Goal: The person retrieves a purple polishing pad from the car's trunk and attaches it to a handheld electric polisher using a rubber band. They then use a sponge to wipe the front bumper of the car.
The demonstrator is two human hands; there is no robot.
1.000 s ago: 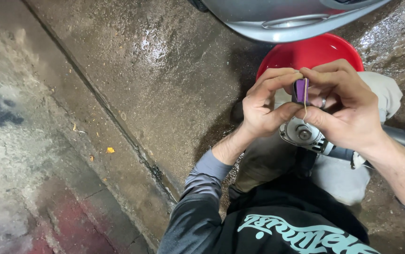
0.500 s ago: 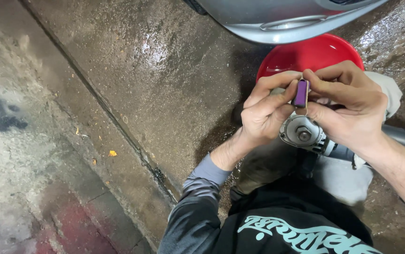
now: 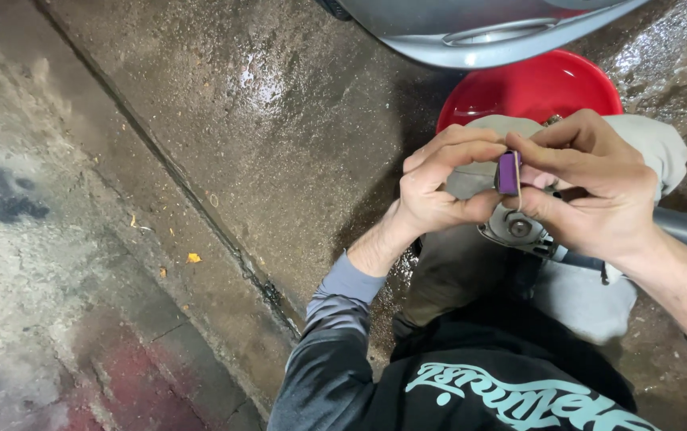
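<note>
A small purple block is pinched between the fingertips of both my hands, above my lap. My left hand grips its left side with thumb and forefinger. My right hand holds its right side, fingers curled around it. Just under the block lies the round metal head of a power tool, resting on my grey-trousered knees; its grey body runs off to the right under my right wrist.
A red plastic basin sits on the wet concrete floor beyond my knees. A silver-grey vehicle body panel overhangs the top edge. A groove in the concrete runs diagonally across the floor at left.
Both hands have dropped slightly and spread a little; the purple block stays pinched between them, now more exposed. The tool head has not moved.
</note>
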